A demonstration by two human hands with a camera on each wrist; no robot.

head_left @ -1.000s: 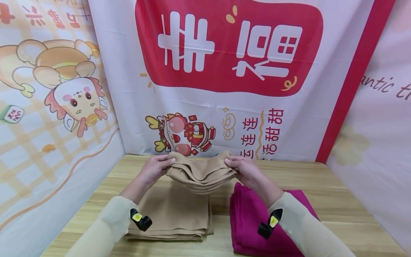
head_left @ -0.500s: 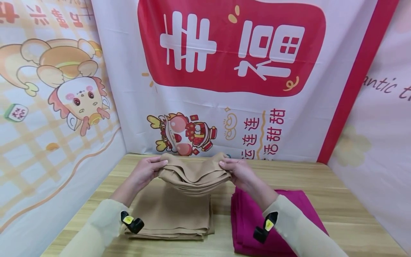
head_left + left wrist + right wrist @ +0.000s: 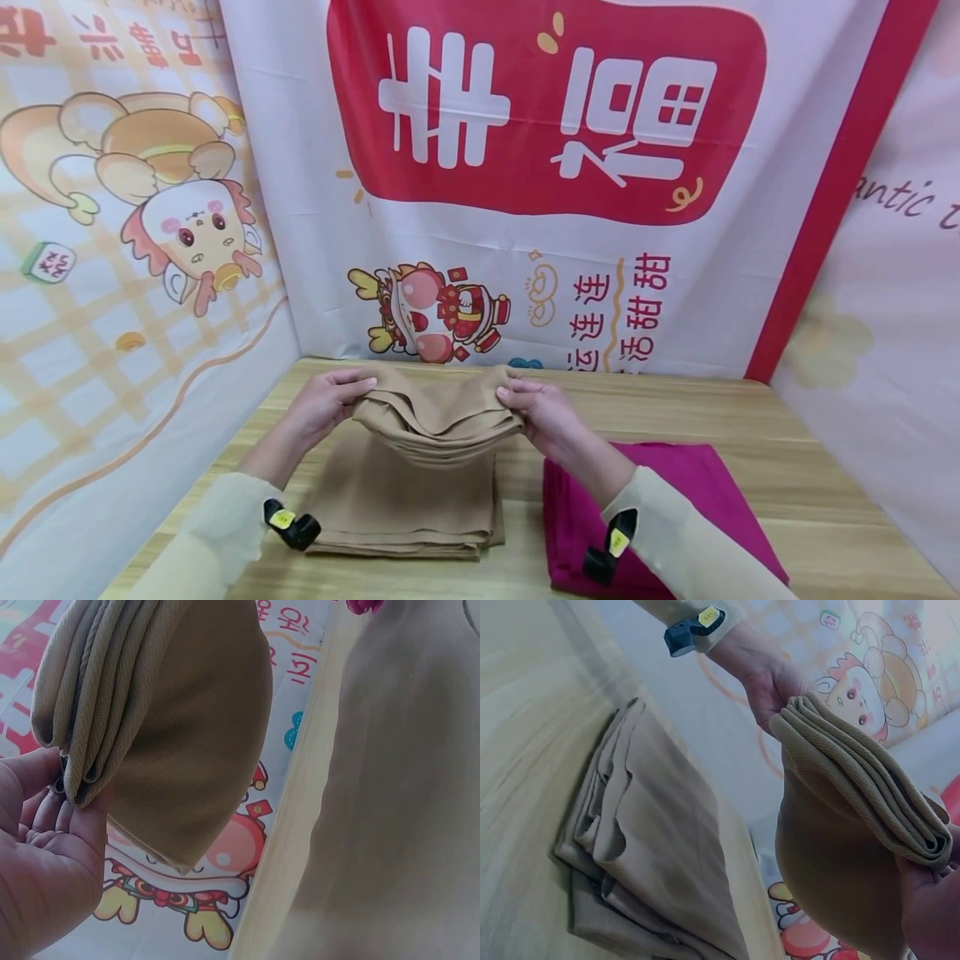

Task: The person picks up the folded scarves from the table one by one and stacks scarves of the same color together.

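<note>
A folded tan cloth [image 3: 442, 437] hangs between my two hands, its layered edge sagging in the middle. My left hand [image 3: 318, 408] pinches its left corner, thumb on top. At the right corner, my right hand [image 3: 553, 421] pinches it the same way. The left wrist view shows the stacked folds of this cloth [image 3: 195, 727] between thumb and fingers. Below it on the table lies a folded tan cloth pile [image 3: 405, 508], partly covered by the held cloth in the head view. In the right wrist view this pile [image 3: 667, 825] shows uneven layered edges.
A folded magenta cloth [image 3: 667, 508] lies at the right on the wooden table [image 3: 810, 500], partly behind my right forearm. Printed hangings [image 3: 675, 292] rise behind the table and at both sides.
Both hands have moved left and slightly down with the tan cloth, which now hangs more directly over the tan pile. The grip looks unchanged, and both folded piles stay on the table.
</note>
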